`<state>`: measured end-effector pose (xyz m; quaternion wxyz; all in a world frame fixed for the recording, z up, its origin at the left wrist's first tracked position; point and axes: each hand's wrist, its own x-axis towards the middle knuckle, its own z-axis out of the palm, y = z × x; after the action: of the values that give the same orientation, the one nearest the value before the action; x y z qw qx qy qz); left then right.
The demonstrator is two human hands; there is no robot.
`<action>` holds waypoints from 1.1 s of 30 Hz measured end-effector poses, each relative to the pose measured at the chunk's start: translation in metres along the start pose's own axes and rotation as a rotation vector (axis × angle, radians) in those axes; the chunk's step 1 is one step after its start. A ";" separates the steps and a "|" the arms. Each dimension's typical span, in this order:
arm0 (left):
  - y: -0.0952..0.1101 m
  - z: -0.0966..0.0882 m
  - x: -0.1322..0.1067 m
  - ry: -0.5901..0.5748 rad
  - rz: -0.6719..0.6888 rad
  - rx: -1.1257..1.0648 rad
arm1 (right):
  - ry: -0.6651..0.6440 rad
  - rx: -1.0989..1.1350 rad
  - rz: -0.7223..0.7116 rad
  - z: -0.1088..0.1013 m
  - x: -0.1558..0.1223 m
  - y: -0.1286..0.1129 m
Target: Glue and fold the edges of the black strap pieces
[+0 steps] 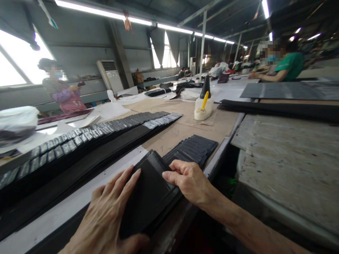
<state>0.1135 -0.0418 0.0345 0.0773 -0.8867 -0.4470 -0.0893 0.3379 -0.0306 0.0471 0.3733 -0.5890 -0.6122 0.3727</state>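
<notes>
The person at this bench has the left hand [111,208] spread out, fingers extended, its fingertips resting on the left side of a black panel [147,190] and gripping nothing that I can see. The right hand [188,180] pinches the panel's right edge between thumb and bent fingers. The panel lies right in front of the person, near the table's edge, with other dark layers showing beneath its lower side.

Just beyond it, a fanned stack of dark pieces [197,148] lies near the same table edge. Over to the left, a long overlapping row of pieces with shiny ends [79,139] runs away along the table, and a white paper strip [60,211] shows between that row and the left hand. Further up, on brown paper [169,109], I see a whitish container [208,108] with a yellow-handled brush [205,100] at its front and a black cone [206,84] rising behind the brush. Across the room stands a co-worker in a pink apron [70,100]; another, in a green top [292,65], is at the far right
</notes>
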 end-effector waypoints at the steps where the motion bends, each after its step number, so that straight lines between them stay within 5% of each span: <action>1: 0.003 0.000 0.007 -0.049 -0.007 -0.027 | 0.046 -0.113 0.000 -0.002 0.003 0.003; 5: 0.008 0.013 0.022 -0.257 0.008 -0.155 | 0.197 -0.564 0.000 -0.002 0.006 0.018; 9: 0.004 0.025 0.018 -0.200 0.072 -0.169 | 0.271 -0.647 -0.073 0.003 -0.001 0.027; 14: 0.001 0.016 0.017 -0.184 0.128 -0.159 | 0.218 -0.614 -0.194 0.011 -0.004 0.030; 20: 0.002 0.007 0.041 -0.194 -0.122 -0.284 | 0.263 -0.566 -0.271 0.016 -0.008 0.035; 22: 0.004 0.010 0.053 -0.205 -0.199 -0.334 | 0.382 -0.530 -0.282 0.009 -0.011 0.043; 26: 0.009 0.019 0.077 -0.245 -0.196 -0.414 | 0.665 -0.505 -0.053 -0.012 -0.018 0.065; 29: 0.012 0.025 0.090 -0.261 -0.182 -0.469 | 0.568 -0.249 0.185 -0.023 -0.018 0.076; 33: 0.012 0.029 0.097 -0.250 -0.172 -0.500 | 0.625 -0.087 0.171 -0.021 -0.015 0.079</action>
<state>0.1824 0.0326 0.0273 -0.2071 -0.8413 -0.4906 -0.0928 0.3925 -0.0435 -0.0142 0.4850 -0.7397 -0.4314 0.1773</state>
